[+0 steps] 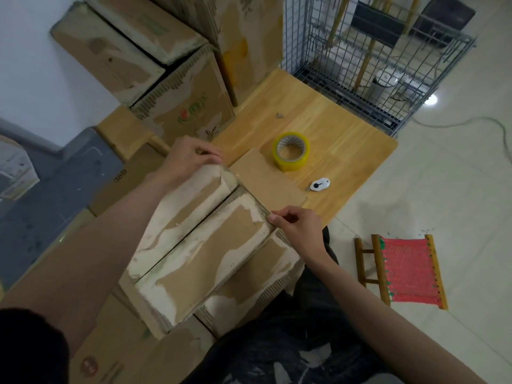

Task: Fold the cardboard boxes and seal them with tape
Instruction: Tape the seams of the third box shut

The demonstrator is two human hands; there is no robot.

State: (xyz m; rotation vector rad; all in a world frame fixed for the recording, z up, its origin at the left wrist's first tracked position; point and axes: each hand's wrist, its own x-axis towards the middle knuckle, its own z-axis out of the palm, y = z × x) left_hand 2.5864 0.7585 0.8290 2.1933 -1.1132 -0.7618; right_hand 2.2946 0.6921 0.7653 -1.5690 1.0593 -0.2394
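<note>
The box (202,245) sat against the person's lap, flaps folded shut, its brown face torn in pale patches. The right hand (293,225) pinched the near flap's corner; the left hand (188,159) curled over the far edge — best kept pressing the seam tight and flush before taping. Beyond the box lay the yellow tape (291,152).

"38B" reads in dark print on the flat cardboard sheet (130,178) at left. The upright box (191,106) behind carries a green and red logo, too blurred to read. A red round stamp marks the near carton (110,364), illegible.
</note>
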